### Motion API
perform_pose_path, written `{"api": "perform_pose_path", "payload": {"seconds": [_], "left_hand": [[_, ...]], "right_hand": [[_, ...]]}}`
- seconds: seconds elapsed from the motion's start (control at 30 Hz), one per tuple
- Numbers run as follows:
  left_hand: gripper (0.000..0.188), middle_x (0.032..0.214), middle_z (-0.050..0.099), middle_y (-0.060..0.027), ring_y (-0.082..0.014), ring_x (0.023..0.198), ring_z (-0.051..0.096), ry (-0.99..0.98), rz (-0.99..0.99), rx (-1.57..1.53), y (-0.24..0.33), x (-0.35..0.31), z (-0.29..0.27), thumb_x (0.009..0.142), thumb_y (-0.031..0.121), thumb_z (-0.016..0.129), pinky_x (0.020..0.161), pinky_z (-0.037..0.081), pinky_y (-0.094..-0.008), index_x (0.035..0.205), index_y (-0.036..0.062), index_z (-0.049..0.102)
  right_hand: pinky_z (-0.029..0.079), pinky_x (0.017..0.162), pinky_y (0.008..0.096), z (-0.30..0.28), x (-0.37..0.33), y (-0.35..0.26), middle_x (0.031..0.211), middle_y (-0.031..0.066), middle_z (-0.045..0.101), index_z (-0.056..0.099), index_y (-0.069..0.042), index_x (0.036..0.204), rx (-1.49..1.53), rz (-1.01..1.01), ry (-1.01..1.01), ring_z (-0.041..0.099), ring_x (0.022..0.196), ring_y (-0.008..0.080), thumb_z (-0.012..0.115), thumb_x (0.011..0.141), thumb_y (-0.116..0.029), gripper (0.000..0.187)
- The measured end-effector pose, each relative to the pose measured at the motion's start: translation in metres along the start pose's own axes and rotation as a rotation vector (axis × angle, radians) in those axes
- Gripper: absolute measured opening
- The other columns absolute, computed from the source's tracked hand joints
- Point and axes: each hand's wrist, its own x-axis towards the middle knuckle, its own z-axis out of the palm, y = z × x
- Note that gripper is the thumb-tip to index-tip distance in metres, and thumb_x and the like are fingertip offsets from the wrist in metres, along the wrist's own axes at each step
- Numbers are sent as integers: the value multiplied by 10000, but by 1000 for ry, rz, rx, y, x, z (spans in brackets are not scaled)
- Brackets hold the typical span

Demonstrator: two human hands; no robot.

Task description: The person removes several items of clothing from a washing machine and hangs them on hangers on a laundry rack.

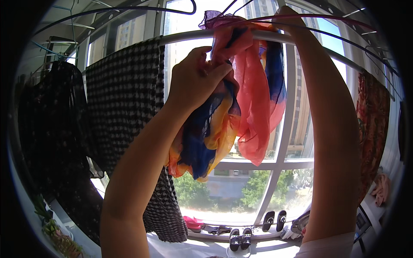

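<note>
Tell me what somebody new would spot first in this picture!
Probably the thin, bright pink, blue and yellow cloth scarf, draped over the round white rail in the middle, with sunlit window panes behind it. Next might be the big black-and-white checked cloth hanging to its left. The red patterned cloth at the far right could stand out too.

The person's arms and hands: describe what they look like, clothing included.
The left hand and right hand are ungloved, and no watch or bracelet shows. A pale sleeve shows low on the right arm; the left arm shows none.
</note>
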Motion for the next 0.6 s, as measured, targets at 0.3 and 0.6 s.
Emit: {"api": "perform_pose_path", "payload": {"seconds": [0.3,0.6], "left_hand": [[613,895,640,-122,-207,799,637,-447,-87,44,28,-94,3,776,161,675,742,492,-301,1299,28,384],[902,1251,491,-200,-313,1155,502,-881,-485,-163,-8,-88,-14,726,408,714,994,398,-380,1404,58,233]], "right_hand": [[514,775,350,-35,-31,29,959,127,653,655,-56,991,117,45,-170,647,856,240,607,800,-212,252],[413,980,454,-40,-86,-14,1308,132,485,501,-231,1277,471,-590,-225,454,1209,343,696,748,-401,589]]}}
